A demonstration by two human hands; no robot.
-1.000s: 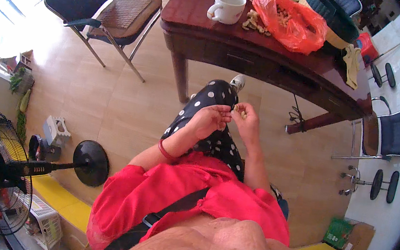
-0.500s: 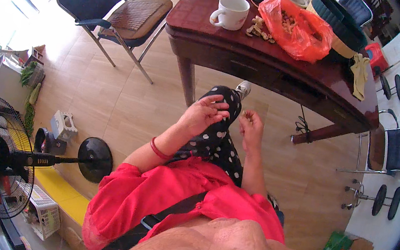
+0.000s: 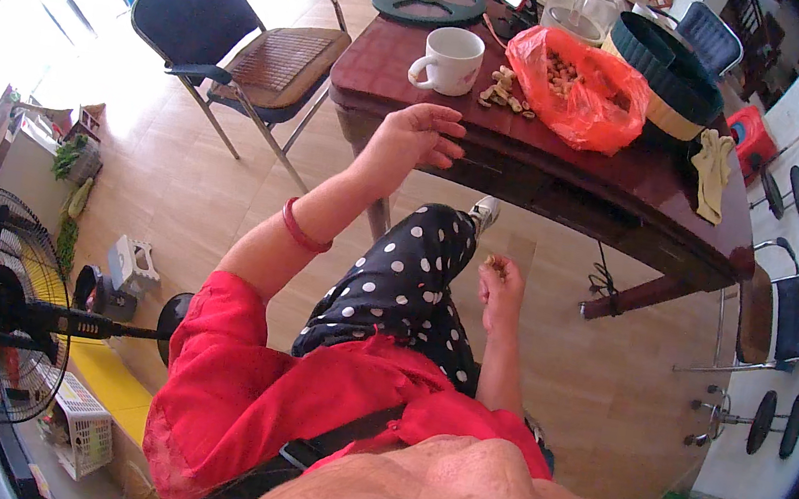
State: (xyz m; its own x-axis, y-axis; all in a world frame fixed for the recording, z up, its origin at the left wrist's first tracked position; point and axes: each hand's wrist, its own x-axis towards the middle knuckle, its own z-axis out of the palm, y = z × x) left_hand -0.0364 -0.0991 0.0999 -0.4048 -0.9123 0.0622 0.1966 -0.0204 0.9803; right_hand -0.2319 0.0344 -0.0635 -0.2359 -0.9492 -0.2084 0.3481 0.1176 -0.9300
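The right hand [image 3: 500, 285] kept a closed grip on a small tan peanut [image 3: 492, 260], held above the lap in black trousers with white dots [image 3: 403, 296]. The left hand [image 3: 416, 136] stretched out open and empty toward the edge of the dark red wooden table [image 3: 572, 166], near the white ceramic mug [image 3: 450, 60] and loose shelled peanuts [image 3: 503, 92] beside a red plastic bag [image 3: 578, 83].

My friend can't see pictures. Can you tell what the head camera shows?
A seated person's left hand reaches to the edge of a dark wooden table while the right hand pinches something small. A white mug and red bag of nuts stand there.
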